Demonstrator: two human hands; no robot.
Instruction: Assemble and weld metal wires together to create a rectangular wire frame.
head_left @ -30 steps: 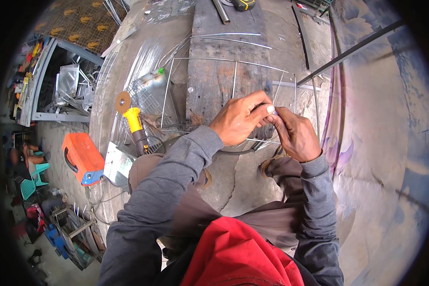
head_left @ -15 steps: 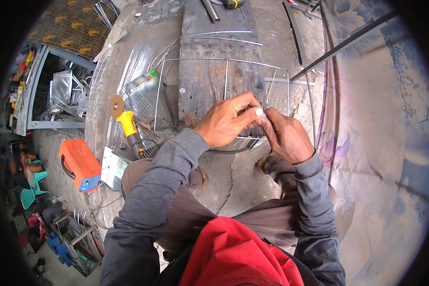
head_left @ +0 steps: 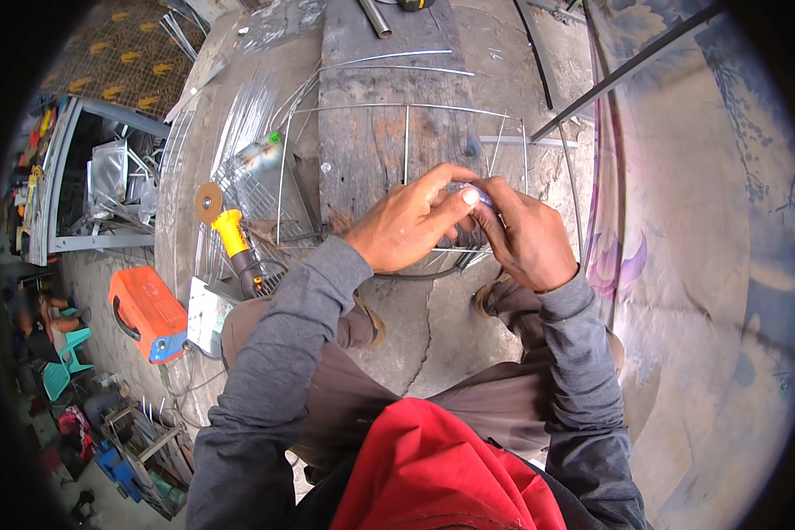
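**Small pale-violet item, held in two hands above laid-out rods**

Item 1: small pale-violet object, material unclear, mostly covered. Location: between both hands, above the lower part of a dark, weathered wooden plank.

Left hand: thumb and fingers pinching the object, thumb laid across it. Right hand: fingers curled, closing with the thumb on the object's other side.

Item 2: thin silver metal rods, set out in a rough four-sided outline with a crosspiece, over the plank and grey concrete floor. Joints: whether fixed or merely laid together, cannot tell. Two further rods lie loose beyond the outline.

Condition of work: judged partway. The outline is laid out; the handling of the object appears unfinished, since neither hand has let go. What remains to be done to it cannot be told.

Out of hand, to the left: yellow-and-black angle grinder with a brown disc; orange box-shaped case with blue end and black handle.
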